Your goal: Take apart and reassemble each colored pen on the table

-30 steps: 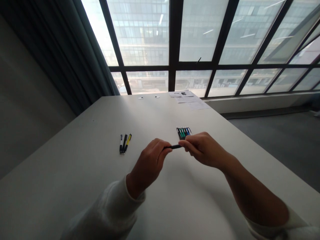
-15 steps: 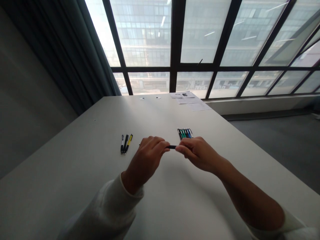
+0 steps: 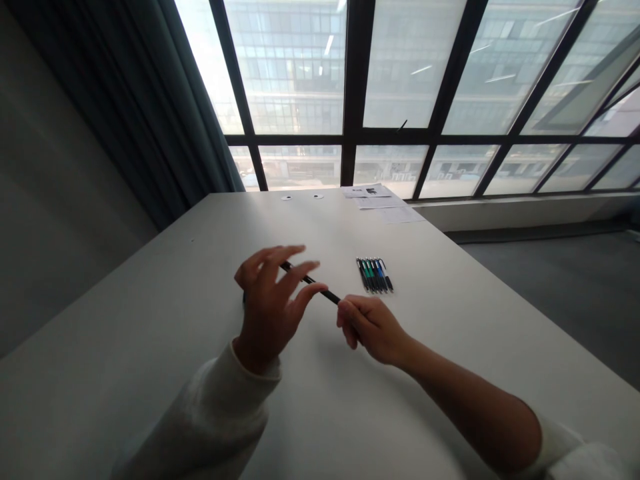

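A black pen [image 3: 330, 296] slants above the white table, its lower right end pinched in my right hand [image 3: 373, 327]. Around the pen's upper left part, my left hand [image 3: 273, 300] has its fingers spread, with the pen passing behind them; whether a finger touches it I cannot tell. Right of centre, several pens [image 3: 375, 275] with green, blue, black and white parts lie side by side in a row. My left hand hides nearly all of the things on the table behind it; only a small dark bit shows at its left edge.
The white table [image 3: 310, 233] reaches to the windows. Printed papers [image 3: 367, 193] lie at its far right edge, and two small white round pieces [image 3: 319, 197] lie at the far edge. A dark curtain [image 3: 185, 120] hangs at the left.
My left hand has opened from its grip on the pen and moved left, now covering the pens there. My right hand has come down and left, and the pen has tilted and shows more.
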The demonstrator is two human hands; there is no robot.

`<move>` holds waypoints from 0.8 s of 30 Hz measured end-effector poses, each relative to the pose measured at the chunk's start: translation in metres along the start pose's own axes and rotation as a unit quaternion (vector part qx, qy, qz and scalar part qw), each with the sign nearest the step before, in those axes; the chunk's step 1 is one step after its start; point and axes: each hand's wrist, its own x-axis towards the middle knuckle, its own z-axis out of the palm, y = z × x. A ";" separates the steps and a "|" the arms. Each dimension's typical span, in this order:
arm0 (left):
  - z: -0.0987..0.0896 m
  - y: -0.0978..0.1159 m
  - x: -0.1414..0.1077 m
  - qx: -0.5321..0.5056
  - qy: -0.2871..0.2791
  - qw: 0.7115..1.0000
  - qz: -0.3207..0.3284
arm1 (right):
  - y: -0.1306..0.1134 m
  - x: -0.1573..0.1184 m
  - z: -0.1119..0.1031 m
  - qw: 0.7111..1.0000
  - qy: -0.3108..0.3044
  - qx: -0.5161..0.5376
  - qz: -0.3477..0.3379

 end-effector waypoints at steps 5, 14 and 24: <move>0.008 0.000 -0.004 -0.245 -0.065 0.931 -0.262 | 0.022 -0.010 0.034 0.986 -0.018 0.164 0.011; 0.005 0.006 -0.003 -0.352 -0.130 0.880 -0.292 | 0.031 -0.014 0.042 0.980 -0.040 0.192 0.018; 0.012 -0.001 -0.009 -0.328 -0.180 0.868 -0.326 | 0.034 -0.016 0.038 0.998 -0.033 -0.040 -0.030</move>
